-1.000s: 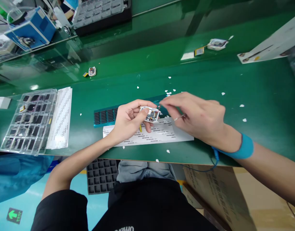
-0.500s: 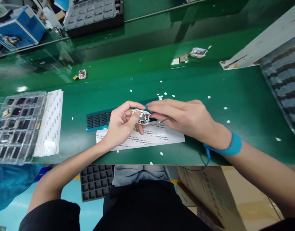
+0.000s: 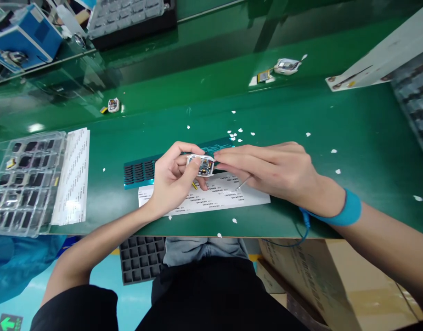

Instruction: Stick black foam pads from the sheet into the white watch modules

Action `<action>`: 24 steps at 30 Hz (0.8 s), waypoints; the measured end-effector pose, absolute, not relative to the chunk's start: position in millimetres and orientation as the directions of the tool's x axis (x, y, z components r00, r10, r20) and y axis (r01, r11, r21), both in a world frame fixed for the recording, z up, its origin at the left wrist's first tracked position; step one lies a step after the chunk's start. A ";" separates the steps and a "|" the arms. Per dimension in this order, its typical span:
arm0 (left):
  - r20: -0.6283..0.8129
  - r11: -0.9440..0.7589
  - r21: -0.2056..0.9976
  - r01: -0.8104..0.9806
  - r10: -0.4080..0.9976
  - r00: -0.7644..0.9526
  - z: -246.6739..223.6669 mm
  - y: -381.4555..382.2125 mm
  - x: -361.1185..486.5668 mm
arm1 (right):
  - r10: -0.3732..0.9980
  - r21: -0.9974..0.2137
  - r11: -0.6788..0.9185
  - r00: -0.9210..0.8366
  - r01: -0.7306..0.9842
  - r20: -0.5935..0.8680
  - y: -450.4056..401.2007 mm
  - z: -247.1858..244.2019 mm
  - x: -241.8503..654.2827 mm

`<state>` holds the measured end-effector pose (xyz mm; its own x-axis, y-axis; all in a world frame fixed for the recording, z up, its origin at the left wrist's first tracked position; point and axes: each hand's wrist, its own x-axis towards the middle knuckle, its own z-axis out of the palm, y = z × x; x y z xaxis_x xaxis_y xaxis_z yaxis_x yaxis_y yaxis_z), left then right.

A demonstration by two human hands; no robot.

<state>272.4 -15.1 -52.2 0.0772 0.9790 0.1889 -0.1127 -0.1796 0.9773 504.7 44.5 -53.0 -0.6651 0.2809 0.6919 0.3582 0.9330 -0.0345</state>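
Observation:
Near the middle of the green table, my left hand (image 3: pixel 173 177) holds a small white device (image 3: pixel 206 166) with its circuit board facing up, thumb on top. A yellow piece (image 3: pixel 194 185) shows below that hand's fingers. My right hand (image 3: pixel 273 170) has its thumb and finger closed at the device's right edge; anything between the fingertips is too small to make out. A thin metal tool (image 3: pixel 244 182) sticks out beneath the right palm. Below lie a white printed sheet (image 3: pixel 218 197) and a blue strip with black pieces (image 3: pixel 138 173).
A clear tray of dark parts (image 3: pixel 27 179) and a white sheet (image 3: pixel 71 179) lie at the left. Small white stickers (image 3: pixel 252 134) are scattered about. Other devices (image 3: pixel 287 66) rest toward the back. A blue wristband cord (image 3: pixel 307 220) hangs over the edge.
My right hand has moved slightly right and its tool now shows more below the palm. The left hand still holds the device. The camera view has shifted a little.

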 end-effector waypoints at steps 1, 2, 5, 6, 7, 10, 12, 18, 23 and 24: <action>0.193 -0.183 0.975 -0.123 0.978 0.080 -51.6 -15.3 272.3 | 0.292 -0.041 0.930 -0.666 0.366 0.687 44.5 -53.2 505.0; 0.198 -0.186 0.974 -0.130 0.977 0.085 -51.0 -15.4 272.2 | 0.303 -0.048 0.927 -0.667 0.372 0.681 44.7 -53.3 505.6; 0.194 -0.182 0.977 -0.114 0.976 0.100 -50.0 -15.9 271.0 | 0.296 -0.046 0.931 -0.675 0.362 0.676 45.8 -53.8 508.1; 0.185 -0.175 0.980 -0.100 0.977 0.103 -50.0 -16.0 270.6 | 0.296 -0.042 0.931 -0.683 0.362 0.667 46.2 -54.3 508.9; 0.177 -0.168 0.982 -0.089 0.979 0.105 -50.3 -16.1 270.2 | 0.302 -0.039 0.929 -0.692 0.368 0.655 46.6 -54.9 509.6; 0.164 -0.157 0.985 -0.077 0.981 0.100 -51.5 -16.1 270.1 | 0.338 -0.048 0.912 -0.680 0.407 0.651 46.3 -56.5 508.6; 0.168 -0.160 0.983 -0.085 0.982 0.090 -52.5 -16.2 270.7 | 0.334 -0.052 0.907 -0.637 0.419 0.695 44.6 -55.6 505.2; 0.148 -0.140 0.986 -0.092 0.986 0.081 -51.7 -15.1 270.5 | 0.369 -0.080 0.889 -0.604 0.450 0.706 38.2 -46.4 495.9; 0.107 -0.106 0.994 -0.022 0.990 0.092 -49.6 -14.3 268.8 | 0.351 -0.065 0.893 -0.597 0.446 0.721 41.1 -50.9 496.7; 0.110 -0.108 0.994 -0.023 0.989 0.094 -49.8 -14.3 268.9 | 0.351 -0.071 0.896 -0.599 0.439 0.719 41.8 -52.0 497.0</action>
<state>268.9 -14.3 -49.8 0.0941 0.9895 0.1099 -0.0226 -0.1083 0.9939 497.0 41.8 -52.0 -0.5994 0.3508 0.7195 0.4393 0.8955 -0.0706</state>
